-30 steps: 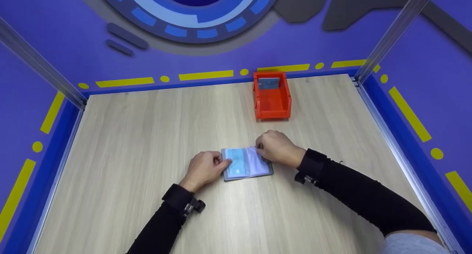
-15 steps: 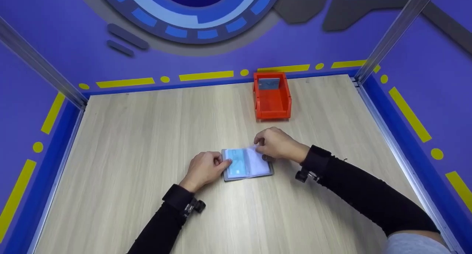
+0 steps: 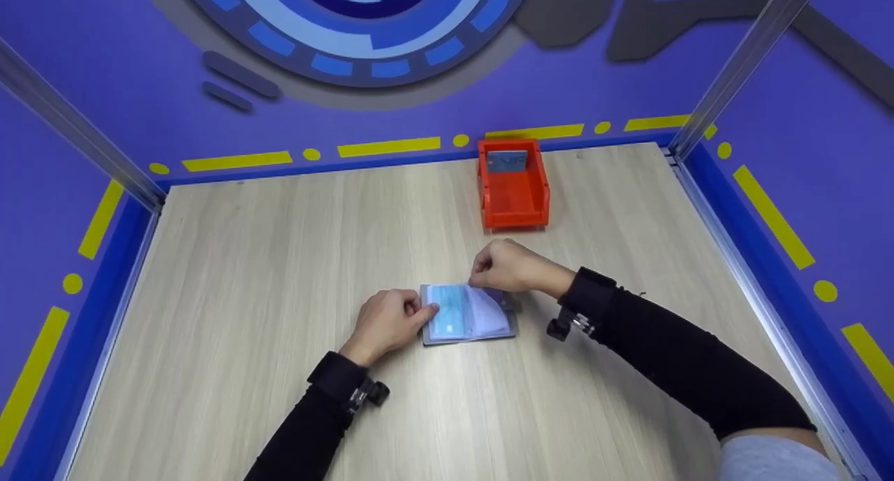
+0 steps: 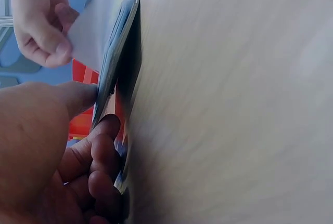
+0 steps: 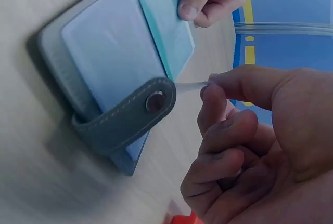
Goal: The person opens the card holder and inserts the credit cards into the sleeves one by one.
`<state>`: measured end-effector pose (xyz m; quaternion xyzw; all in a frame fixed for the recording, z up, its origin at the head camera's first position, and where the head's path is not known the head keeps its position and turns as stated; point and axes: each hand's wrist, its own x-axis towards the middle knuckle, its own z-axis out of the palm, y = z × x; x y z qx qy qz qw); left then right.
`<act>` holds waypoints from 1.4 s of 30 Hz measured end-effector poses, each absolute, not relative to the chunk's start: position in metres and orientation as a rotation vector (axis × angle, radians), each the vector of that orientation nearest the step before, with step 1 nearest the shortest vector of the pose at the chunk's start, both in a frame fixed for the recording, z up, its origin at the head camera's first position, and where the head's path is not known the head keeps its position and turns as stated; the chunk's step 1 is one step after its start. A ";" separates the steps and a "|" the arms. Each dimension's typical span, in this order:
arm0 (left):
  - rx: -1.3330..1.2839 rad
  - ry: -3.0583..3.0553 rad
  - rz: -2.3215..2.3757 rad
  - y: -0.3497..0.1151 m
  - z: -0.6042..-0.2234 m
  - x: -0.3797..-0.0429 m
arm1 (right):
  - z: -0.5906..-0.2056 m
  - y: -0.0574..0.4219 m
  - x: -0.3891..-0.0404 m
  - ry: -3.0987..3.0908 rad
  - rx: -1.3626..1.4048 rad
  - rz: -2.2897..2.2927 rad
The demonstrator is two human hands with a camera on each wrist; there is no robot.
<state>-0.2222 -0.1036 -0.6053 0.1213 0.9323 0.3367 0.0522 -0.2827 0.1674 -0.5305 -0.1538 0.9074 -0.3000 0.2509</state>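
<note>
A small grey card holder (image 5: 54, 68) lies open on the table, its clear plastic sleeves facing up. A teal card (image 3: 448, 312) shows in the left-hand sleeve. My left hand (image 3: 387, 320) grips the holder's left edge, thumb on top and fingers curled at the underside. With thumb and index finger, my right hand (image 3: 510, 266) pinches the upper corner of a clear sleeve page (image 4: 96, 31), which bends up from the right half. The holder's strap (image 5: 127, 117), with a metal snap, stands up at the right side in the right wrist view.
Behind the right hand, an orange-red open-front bin (image 3: 517, 220) stands near the back wall. A grey card (image 3: 506, 161) with lettering leans inside it. Purple-blue panels (image 3: 391, 128) enclose the wood-grain table (image 3: 279, 243) at the back and sides.
My right hand has moved left and slightly away from me, drawing the sleeve page's corner up, so more of the strap side shows. The left hand keeps its place.
</note>
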 end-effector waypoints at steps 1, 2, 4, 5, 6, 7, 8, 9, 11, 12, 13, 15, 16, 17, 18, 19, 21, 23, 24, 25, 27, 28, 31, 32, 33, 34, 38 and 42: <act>0.368 2.835 1.028 -0.104 -0.606 -0.222 | -0.531 0.165 -0.284 2.446 -0.403 -0.839; 0.368 2.833 1.033 -0.103 -0.606 -0.222 | -0.532 0.163 -0.285 2.429 -0.386 -0.857; 0.368 2.831 1.038 -0.103 -0.606 -0.221 | -0.534 0.159 -0.287 2.411 -0.372 -0.887; 0.368 2.828 1.040 -0.103 -0.606 -0.221 | -0.534 0.157 -0.288 2.406 -0.373 -0.899; 0.370 2.829 1.038 -0.103 -0.606 -0.221 | -0.535 0.154 -0.288 2.402 -0.368 -0.913; 0.372 2.830 1.037 -0.103 -0.606 -0.220 | -0.536 0.152 -0.288 2.400 -0.364 -0.927; 0.373 2.829 1.034 -0.103 -0.606 -0.220 | -0.537 0.149 -0.288 2.397 -0.361 -0.943; 0.375 2.830 1.030 -0.103 -0.606 -0.220 | -0.538 0.146 -0.288 2.398 -0.361 -0.957; 0.378 2.829 1.027 -0.104 -0.605 -0.220 | -0.540 0.139 -0.288 2.407 -0.351 -0.975; 0.380 2.830 1.028 -0.104 -0.605 -0.220 | -0.541 0.136 -0.288 2.415 -0.346 -0.979; 0.382 2.832 1.030 -0.104 -0.606 -0.220 | -0.543 0.133 -0.288 2.423 -0.342 -0.979; 0.386 2.833 1.036 -0.104 -0.607 -0.220 | -0.547 0.128 -0.287 2.438 -0.339 -0.968; 0.388 2.832 1.038 -0.104 -0.607 -0.220 | -0.548 0.126 -0.287 2.444 -0.339 -0.962; 0.389 2.832 1.040 -0.104 -0.607 -0.220 | -0.550 0.124 -0.286 2.450 -0.338 -0.954; 0.392 2.831 1.042 -0.104 -0.607 -0.220 | -0.552 0.122 -0.286 2.454 -0.339 -0.950; 0.394 2.832 1.040 -0.104 -0.607 -0.220 | -0.553 0.121 -0.286 2.456 -0.340 -0.945; 0.396 2.834 1.034 -0.103 -0.607 -0.220 | -0.554 0.119 -0.285 2.461 -0.342 -0.937; 0.399 2.840 1.024 -0.103 -0.606 -0.220 | -0.555 0.117 -0.284 2.470 -0.354 -0.925; 0.401 2.844 1.021 -0.103 -0.606 -0.221 | -0.555 0.117 -0.284 2.474 -0.366 -0.915; 0.400 2.847 1.017 -0.103 -0.606 -0.221 | -0.554 0.117 -0.284 2.479 -0.378 -0.903; 0.401 2.850 1.018 -0.103 -0.606 -0.221 | -0.554 0.116 -0.283 2.488 -0.407 -0.885; 0.402 2.853 1.019 -0.104 -0.605 -0.222 | -0.553 0.116 -0.283 2.494 -0.423 -0.875; 0.408 2.854 1.019 -0.104 -0.605 -0.222 | -0.553 0.115 -0.282 2.512 -0.471 -0.852; 0.412 2.855 1.019 -0.105 -0.605 -0.222 | -0.554 0.114 -0.282 2.518 -0.484 -0.850; 0.414 2.855 1.014 -0.105 -0.604 -0.222 | -0.555 0.114 -0.282 2.527 -0.500 -0.846; 0.417 2.856 1.012 -0.105 -0.604 -0.222 | -0.555 0.114 -0.282 2.537 -0.516 -0.842; 0.413 2.857 1.007 -0.105 -0.604 -0.222 | -0.557 0.113 -0.282 2.562 -0.557 -0.840; 0.402 2.859 1.003 -0.105 -0.604 -0.222 | -0.554 0.115 -0.284 2.564 -0.568 -0.843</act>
